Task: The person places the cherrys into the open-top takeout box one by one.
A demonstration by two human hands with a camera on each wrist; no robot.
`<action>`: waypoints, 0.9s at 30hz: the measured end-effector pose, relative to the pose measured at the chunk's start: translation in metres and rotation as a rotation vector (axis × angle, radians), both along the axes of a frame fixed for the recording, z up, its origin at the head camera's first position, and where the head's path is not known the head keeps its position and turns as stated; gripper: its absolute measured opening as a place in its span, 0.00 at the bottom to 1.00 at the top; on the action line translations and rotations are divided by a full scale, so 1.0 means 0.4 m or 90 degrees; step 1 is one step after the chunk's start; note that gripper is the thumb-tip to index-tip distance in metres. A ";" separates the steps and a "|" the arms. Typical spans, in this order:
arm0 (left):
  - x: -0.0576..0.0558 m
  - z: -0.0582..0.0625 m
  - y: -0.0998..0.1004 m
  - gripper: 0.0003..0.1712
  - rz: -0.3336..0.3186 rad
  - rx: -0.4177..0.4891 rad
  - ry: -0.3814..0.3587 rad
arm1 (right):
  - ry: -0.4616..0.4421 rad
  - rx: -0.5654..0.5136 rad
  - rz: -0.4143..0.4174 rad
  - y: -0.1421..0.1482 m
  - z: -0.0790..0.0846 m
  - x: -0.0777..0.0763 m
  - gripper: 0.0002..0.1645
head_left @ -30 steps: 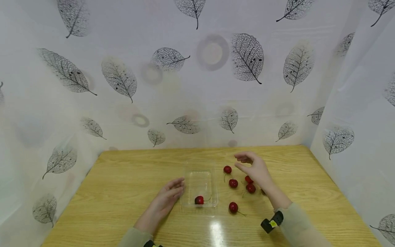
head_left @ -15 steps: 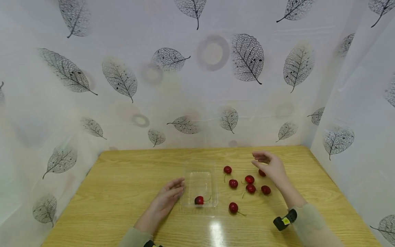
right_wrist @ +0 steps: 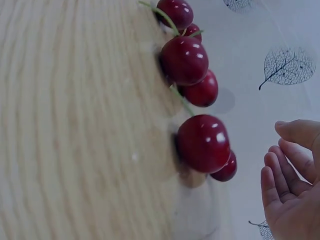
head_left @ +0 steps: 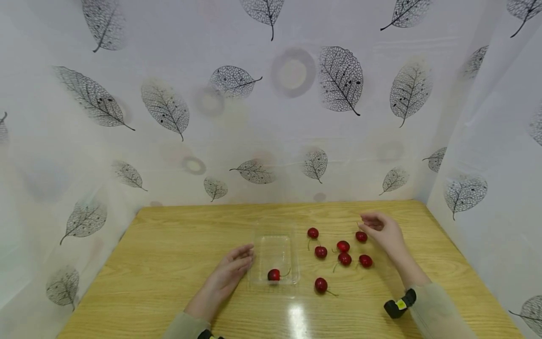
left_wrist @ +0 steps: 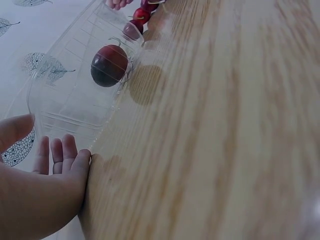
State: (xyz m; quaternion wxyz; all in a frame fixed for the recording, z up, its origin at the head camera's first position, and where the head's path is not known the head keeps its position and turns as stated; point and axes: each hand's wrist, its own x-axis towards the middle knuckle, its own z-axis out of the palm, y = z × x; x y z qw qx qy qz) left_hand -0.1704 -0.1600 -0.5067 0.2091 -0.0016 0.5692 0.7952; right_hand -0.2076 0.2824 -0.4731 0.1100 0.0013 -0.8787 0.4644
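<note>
A clear plastic box (head_left: 273,235) stands on the table with one dark red cherry (head_left: 274,275) inside, its stem pointing right; the left wrist view shows this cherry (left_wrist: 109,65) through the wall. My left hand (head_left: 232,269) lies at the box's left side, fingers fairly straight and touching or nearly touching it. My right hand (head_left: 384,234) hovers just beside the far right cherry (head_left: 361,237), whose thin stem rises near the fingertips. In the right wrist view, the thumb of this hand (right_wrist: 295,185) is spread from the loosely bent fingers, and nothing is between them.
Several more cherries lie between the box and my right hand, among them a back one (head_left: 313,233), a front one (head_left: 321,285) and one at the right (head_left: 365,261). A leaf-patterned white sheet (head_left: 271,188) rises behind the wooden table (head_left: 178,235).
My right hand has moved right, away from above the middle cherries, and then sunk slightly toward the far right cherry. The cherries it covered show now. The left hand has stayed put.
</note>
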 end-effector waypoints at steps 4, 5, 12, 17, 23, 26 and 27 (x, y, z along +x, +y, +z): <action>0.001 0.000 0.001 0.35 0.000 -0.003 0.000 | -0.039 0.009 -0.013 0.015 -0.021 -0.004 0.23; 0.001 0.000 0.000 0.35 -0.001 -0.004 -0.001 | -0.053 0.007 -0.017 0.018 -0.026 -0.005 0.23; 0.000 -0.002 0.002 0.34 0.002 -0.002 0.005 | -0.112 0.014 -0.033 0.033 -0.050 -0.005 0.26; -0.002 0.000 0.002 0.34 -0.002 -0.007 0.003 | -0.146 0.014 -0.028 0.040 -0.069 -0.003 0.29; 0.000 0.003 0.000 0.36 -0.017 -0.012 0.003 | -0.159 0.013 -0.027 0.040 -0.084 -0.007 0.31; 0.000 0.004 -0.002 0.36 -0.019 -0.011 0.006 | -0.158 0.018 -0.021 0.039 -0.086 -0.008 0.32; 0.001 0.003 -0.003 0.36 -0.019 -0.011 0.007 | -0.158 0.019 -0.019 0.038 -0.086 -0.008 0.32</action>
